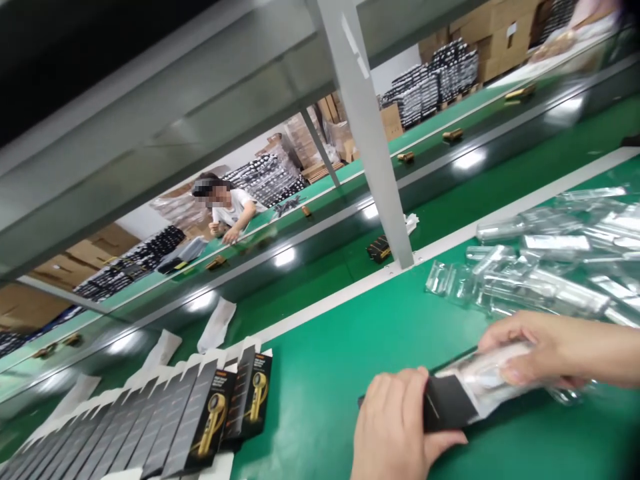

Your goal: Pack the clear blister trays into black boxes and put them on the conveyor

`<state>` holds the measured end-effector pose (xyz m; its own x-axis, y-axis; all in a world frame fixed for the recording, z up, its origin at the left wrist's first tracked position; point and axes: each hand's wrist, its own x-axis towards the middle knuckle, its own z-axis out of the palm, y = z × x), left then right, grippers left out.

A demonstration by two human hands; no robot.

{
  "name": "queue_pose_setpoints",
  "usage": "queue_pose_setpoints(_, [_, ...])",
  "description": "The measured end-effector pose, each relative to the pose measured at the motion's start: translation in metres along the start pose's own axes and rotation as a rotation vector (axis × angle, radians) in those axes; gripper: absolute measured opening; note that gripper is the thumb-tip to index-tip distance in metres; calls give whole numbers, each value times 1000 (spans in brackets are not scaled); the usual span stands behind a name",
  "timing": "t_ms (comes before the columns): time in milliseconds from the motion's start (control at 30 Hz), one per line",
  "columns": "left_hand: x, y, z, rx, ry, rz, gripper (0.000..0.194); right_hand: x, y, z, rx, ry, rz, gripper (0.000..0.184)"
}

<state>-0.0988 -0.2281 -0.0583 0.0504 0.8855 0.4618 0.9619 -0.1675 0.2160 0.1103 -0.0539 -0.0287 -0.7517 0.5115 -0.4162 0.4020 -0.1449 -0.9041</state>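
Nearest the camera: left hand (395, 427) wrapped around the end of a flat black cardboard sleeve box (445, 403), thumb underneath, fingers curled shut on it. Right hand (540, 347) pinches a clear plastic blister tray (493, 377) w/ fingers on top; the tray's end sits at the box mouth, partly inside as far as I can tell. Both are held just above the green bench (320, 387), bottom centre-right.

Handling, my guess: box is light, thin card, dents if squeezed hard, so grip by the edges near the open end. Tray is thin, springy, slick plastic; hold it by the long sides, not the middle.

To the left, a fanned row of black printed cartons w/ a gold product picture (210, 413), overlapping flat. Just beyond the right hand, a loose heap of clear blister trays (550, 267); can't tell if they're filled.

Further out: grey upright post (370, 140), a dark conveyor belt (325, 247) carrying a few small gold-and-black items. Beyond it, another person in a white top (233, 210) leans over the far green bench. Background: stacked brown cardboard boxes (500, 33).
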Motion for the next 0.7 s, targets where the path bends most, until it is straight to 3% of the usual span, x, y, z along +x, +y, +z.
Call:
queue_pose_setpoints(100, [-3,7,16,-3,4,-7,68,1,4,8,-41,-166,-12,33])
queue_pose_setpoints(233, [-5,8,31,27,24,-23,63,6,5,24,-223,-131,-118,16])
queue_pose_setpoints(333, [-1,8,30,84,-22,-23,58,9,2,32,-361,-92,-179,11])
queue_pose_setpoints(433, [13,-3,15,85,-90,31,50,13,-8,25,-413,-88,-240,15])
queue_pose_setpoints(533, [41,-39,-8,80,-175,14,41,21,-17,-5,-275,-188,-278,52])
queue_pose_setpoints(567, [53,-58,-16,110,-191,-41,40,24,-19,-19,-240,-162,-285,65])
queue_pose_setpoints(633, [79,-101,-28,217,-202,-184,39,33,-21,-53,-297,63,-298,72])
queue_pose_setpoints(700, [105,-146,-35,306,-201,-294,37,43,-21,-82,-560,370,-334,53])
